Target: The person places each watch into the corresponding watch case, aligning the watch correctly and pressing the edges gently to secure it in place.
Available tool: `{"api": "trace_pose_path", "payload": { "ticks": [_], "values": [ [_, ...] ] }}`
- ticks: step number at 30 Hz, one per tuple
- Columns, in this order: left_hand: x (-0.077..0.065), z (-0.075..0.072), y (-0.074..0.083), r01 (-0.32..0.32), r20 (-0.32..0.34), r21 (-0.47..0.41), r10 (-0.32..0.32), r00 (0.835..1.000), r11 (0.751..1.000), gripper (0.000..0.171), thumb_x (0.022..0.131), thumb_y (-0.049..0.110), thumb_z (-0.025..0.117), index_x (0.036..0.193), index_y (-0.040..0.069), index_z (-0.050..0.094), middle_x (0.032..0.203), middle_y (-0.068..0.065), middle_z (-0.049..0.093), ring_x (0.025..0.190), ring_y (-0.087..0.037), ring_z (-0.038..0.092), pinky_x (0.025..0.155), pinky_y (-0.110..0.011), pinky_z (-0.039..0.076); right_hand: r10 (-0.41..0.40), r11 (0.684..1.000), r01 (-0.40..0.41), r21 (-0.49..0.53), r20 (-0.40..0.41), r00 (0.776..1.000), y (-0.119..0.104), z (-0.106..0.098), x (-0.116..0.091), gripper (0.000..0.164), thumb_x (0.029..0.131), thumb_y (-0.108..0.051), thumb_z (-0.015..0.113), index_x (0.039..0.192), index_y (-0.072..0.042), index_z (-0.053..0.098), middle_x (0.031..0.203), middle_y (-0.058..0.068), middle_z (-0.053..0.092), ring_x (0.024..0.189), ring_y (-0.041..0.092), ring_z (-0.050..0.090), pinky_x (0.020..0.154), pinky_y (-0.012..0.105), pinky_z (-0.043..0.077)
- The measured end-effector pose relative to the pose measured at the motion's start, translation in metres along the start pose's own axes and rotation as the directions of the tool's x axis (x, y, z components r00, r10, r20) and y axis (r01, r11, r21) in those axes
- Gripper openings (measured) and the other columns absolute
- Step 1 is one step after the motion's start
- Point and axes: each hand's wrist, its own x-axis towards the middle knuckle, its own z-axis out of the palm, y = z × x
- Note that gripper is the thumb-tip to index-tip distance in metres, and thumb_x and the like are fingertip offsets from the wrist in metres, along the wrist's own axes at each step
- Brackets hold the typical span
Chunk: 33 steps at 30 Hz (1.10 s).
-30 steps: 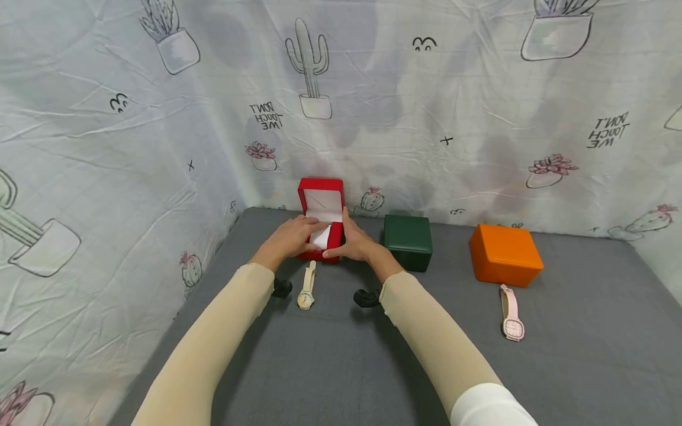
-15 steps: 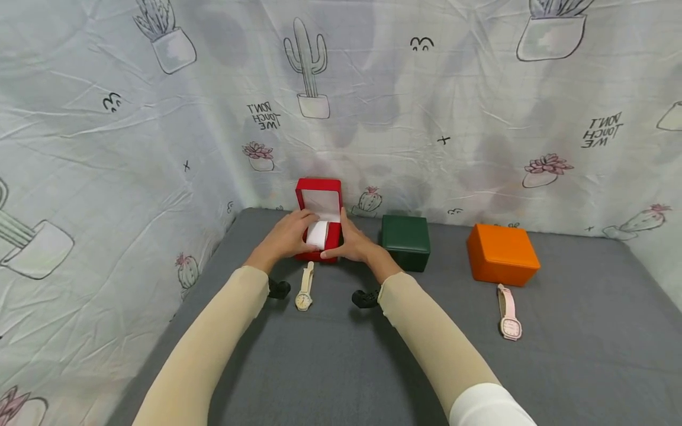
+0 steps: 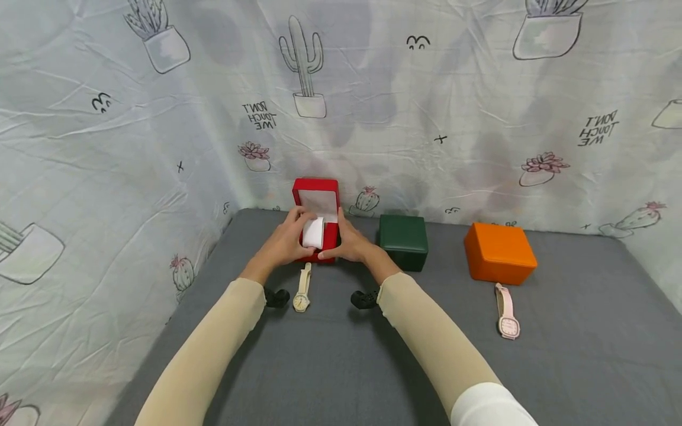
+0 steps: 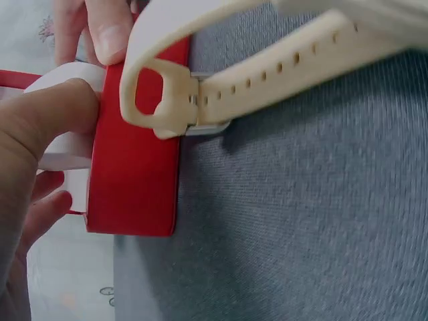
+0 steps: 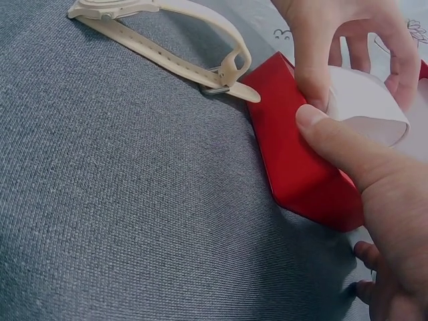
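Observation:
A red watch box (image 3: 315, 184) stands with its lid up near the back cloth. My left hand (image 3: 283, 241) pinches the white watch cushion (image 3: 313, 233), thumb in front and fingers behind. In the right wrist view the cushion (image 5: 368, 110) sticks up above the box's front wall (image 5: 294, 147). Round the right side of the box my right hand (image 3: 351, 241) grips, its thumb at the front edge. A cream wristwatch (image 3: 301, 291) lies just in front of the box; its buckled strap (image 4: 267, 77) crosses the left wrist view.
Right of my right hand stands a closed green box (image 3: 403, 241). Farther right is a closed orange box (image 3: 499, 254), with a pink wristwatch (image 3: 508, 312) lying in front of it. A cactus-print cloth (image 3: 362, 106) hangs behind the grey tabletop (image 3: 335, 361).
My left hand has drawn the white cushion upward, so more of it shows above the box. The right hand keeps its hold. The head view has shifted slightly.

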Motion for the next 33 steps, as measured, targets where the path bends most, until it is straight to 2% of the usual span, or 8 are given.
{"api": "trace_pose_path", "payload": {
  "ticks": [5, 8, 13, 19, 21, 25, 28, 33],
  "values": [
    [0.0, 0.0, 0.002, -0.034, -0.08, -0.074, 0.028, 0.996, 0.997, 0.067, 0.075, 0.015, 0.082, 0.133, 0.013, 0.049, 0.137, -0.013, 0.034, 0.117, -0.031, 0.047, 0.095, -0.049, 0.052, -0.024, 1.0, 0.024, 0.001, 0.009, 1.0, -0.001, 0.0, 0.001, 0.128, 0.075, -0.048, 0.079, 0.152, -0.025, -0.021, 0.165, 0.004, 0.001, 0.15, 0.027, 0.015, 0.117, 0.051, 0.028],
    [0.005, -0.003, 0.008, -0.055, -0.096, -0.143, 0.041, 0.994, 0.988, 0.064, 0.075, 0.014, 0.082, 0.132, 0.011, 0.053, 0.134, -0.012, 0.035, 0.12, -0.029, 0.042, 0.093, -0.048, 0.053, -0.031, 1.0, 0.031, 0.001, -0.005, 1.0, -0.002, -0.003, 0.002, 0.128, 0.076, -0.046, 0.079, 0.153, -0.023, -0.021, 0.164, 0.005, 0.002, 0.15, 0.027, 0.016, 0.117, 0.052, 0.027],
    [0.01, -0.003, 0.01, 0.013, -0.063, -0.267, -0.031, 0.998, 0.964, 0.063, 0.075, 0.019, 0.083, 0.132, 0.013, 0.057, 0.135, -0.011, 0.036, 0.118, -0.026, 0.043, 0.089, -0.043, 0.056, -0.015, 1.0, 0.015, -0.006, -0.001, 1.0, -0.001, -0.005, 0.002, 0.129, 0.075, -0.047, 0.079, 0.152, -0.024, -0.021, 0.164, 0.005, 0.002, 0.15, 0.028, 0.014, 0.118, 0.053, 0.025],
    [0.002, -0.009, 0.008, 0.089, -0.048, -0.469, -0.127, 0.991, 0.879, 0.06, 0.079, 0.021, 0.08, 0.134, 0.016, 0.057, 0.139, -0.011, 0.035, 0.118, -0.03, 0.047, 0.093, -0.046, 0.054, -0.016, 1.0, 0.016, 0.007, -0.001, 1.0, 0.001, -0.002, 0.003, 0.129, 0.075, -0.047, 0.079, 0.153, -0.024, -0.021, 0.164, 0.005, 0.002, 0.15, 0.027, 0.013, 0.119, 0.052, 0.024],
    [-0.004, -0.01, 0.008, 0.092, -0.045, -0.524, -0.136, 0.99, 0.847, 0.057, 0.081, 0.019, 0.079, 0.134, 0.016, 0.057, 0.14, -0.011, 0.036, 0.118, -0.032, 0.049, 0.096, -0.048, 0.052, -0.018, 1.0, 0.018, 0.006, -0.006, 1.0, 0.001, -0.002, 0.003, 0.128, 0.075, -0.046, 0.079, 0.153, -0.023, -0.02, 0.164, 0.005, 0.004, 0.15, 0.027, 0.015, 0.118, 0.051, 0.026],
    [-0.018, -0.01, 0.008, 0.072, -0.037, -0.582, -0.115, 0.993, 0.81, 0.056, 0.082, 0.015, 0.077, 0.133, 0.014, 0.057, 0.142, -0.01, 0.04, 0.12, -0.032, 0.048, 0.098, -0.049, 0.05, -0.023, 1.0, 0.023, -0.002, -0.009, 1.0, -0.001, -0.002, 0.002, 0.128, 0.075, -0.043, 0.08, 0.154, -0.019, -0.018, 0.163, 0.007, 0.009, 0.147, 0.026, 0.021, 0.117, 0.049, 0.03],
    [-0.028, -0.009, 0.006, 0.071, -0.043, -0.626, -0.126, 0.991, 0.776, 0.055, 0.082, 0.012, 0.077, 0.134, 0.012, 0.057, 0.143, -0.009, 0.042, 0.121, -0.03, 0.049, 0.097, -0.041, 0.052, -0.03, 1.0, 0.03, 0.008, -0.014, 0.999, -0.003, -0.003, 0.001, 0.127, 0.075, -0.04, 0.081, 0.154, -0.016, -0.016, 0.161, 0.009, 0.014, 0.145, 0.026, 0.024, 0.115, 0.049, 0.032],
    [-0.041, -0.008, 0.0, 0.072, -0.07, -0.719, -0.174, 0.982, 0.692, 0.054, 0.086, 0.0, 0.069, 0.137, 0.004, 0.051, 0.144, -0.015, 0.038, 0.122, -0.036, 0.048, 0.086, -0.018, 0.053, -0.062, 0.997, 0.063, 0.041, -0.035, 0.997, -0.006, -0.002, -0.003, 0.124, 0.076, -0.035, 0.081, 0.155, -0.016, -0.013, 0.157, 0.01, 0.02, 0.141, 0.026, 0.028, 0.111, 0.049, 0.038]
  ]
}}
